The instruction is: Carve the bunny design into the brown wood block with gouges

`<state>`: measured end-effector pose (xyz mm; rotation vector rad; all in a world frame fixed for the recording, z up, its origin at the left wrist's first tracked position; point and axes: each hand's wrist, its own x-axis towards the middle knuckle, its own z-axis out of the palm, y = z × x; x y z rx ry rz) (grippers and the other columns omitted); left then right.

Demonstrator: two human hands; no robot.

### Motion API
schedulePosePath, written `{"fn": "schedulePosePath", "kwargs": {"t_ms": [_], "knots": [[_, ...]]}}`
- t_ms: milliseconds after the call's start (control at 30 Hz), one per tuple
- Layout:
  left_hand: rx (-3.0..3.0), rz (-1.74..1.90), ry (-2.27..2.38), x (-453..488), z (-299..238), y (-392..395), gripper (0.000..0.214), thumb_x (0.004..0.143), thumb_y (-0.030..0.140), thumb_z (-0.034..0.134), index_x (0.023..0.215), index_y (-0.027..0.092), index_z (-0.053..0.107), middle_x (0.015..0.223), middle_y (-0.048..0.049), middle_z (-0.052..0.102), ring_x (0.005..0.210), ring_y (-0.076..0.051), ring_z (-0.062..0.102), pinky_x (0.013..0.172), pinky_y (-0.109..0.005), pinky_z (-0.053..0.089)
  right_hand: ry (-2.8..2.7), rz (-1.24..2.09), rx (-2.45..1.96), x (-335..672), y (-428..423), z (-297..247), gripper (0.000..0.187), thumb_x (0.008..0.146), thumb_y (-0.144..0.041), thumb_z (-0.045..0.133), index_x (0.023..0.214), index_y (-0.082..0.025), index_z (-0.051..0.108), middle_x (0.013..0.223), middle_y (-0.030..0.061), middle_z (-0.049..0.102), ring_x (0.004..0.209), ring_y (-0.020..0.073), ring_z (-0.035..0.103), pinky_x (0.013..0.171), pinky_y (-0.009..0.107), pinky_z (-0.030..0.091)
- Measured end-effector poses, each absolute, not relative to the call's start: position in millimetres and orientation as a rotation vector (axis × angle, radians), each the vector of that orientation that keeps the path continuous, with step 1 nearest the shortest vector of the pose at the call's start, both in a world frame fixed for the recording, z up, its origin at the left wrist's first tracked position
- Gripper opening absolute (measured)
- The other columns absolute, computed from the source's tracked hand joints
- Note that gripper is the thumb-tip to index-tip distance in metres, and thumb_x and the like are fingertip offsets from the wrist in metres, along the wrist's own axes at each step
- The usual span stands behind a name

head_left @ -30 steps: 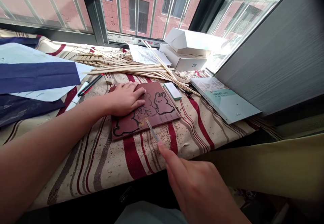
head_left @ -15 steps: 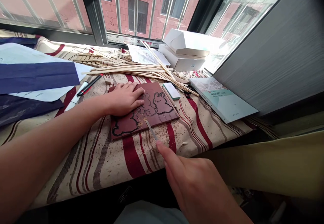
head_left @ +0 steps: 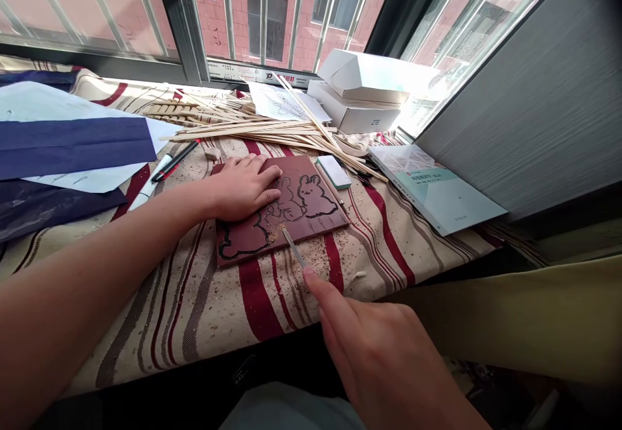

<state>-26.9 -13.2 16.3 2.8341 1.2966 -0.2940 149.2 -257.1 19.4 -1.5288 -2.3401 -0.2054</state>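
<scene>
- Looking out at twelve o'clock, a barred window frames a red brick building.
- Covering the sill, a cream cloth with red stripes lies strewn with fine shavings.
- Lying at nine o'clock from the block, sheets of dark blue carbon paper overlap white paper.
- Stacked at one o'clock, white cardboard boxes show the letters ZTE.
- Resting at three o'clock, a pale green book lies near the window's grey side panel.
- Fanning out at twelve o'clock, a pile of thin bamboo strips lies just beyond the block.
- Sitting mid-cloth, a dark red carving block bears black-outlined rabbit figures.
- Pressing flat on the block's left half, the left hand holds nothing, its fingers extended.
- Reaching in from five o'clock, the right hand extends its index fingertip to the end of a slim metal carving tool, whose far end is over the block's near edge; I cannot tell whether the hand grips it.
- Lying nearby, a black marker sits at ten o'clock and a white-and-green eraser at one o'clock.
</scene>
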Motion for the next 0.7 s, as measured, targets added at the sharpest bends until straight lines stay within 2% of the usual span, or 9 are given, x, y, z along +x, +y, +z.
{"fn": "schedulePosePath", "kwargs": {"t_ms": [700], "knots": [[2.821,-0.256,1.300,-27.2,13.9,-11.8,0.062,0.112,0.049,0.034,0.166,0.020,0.045,0.171,-0.0228,0.038,0.162,-0.044,0.038,0.133,-0.064,0.031,-2.357,-0.221,-1.528,151.6,-258.7,21.5,0.050,0.095,-0.003,0.041,0.128,-0.001,0.079,0.056,-0.0016,0.066,0.037,0.0159,0.059,0.039,0.037,0.032]]}}
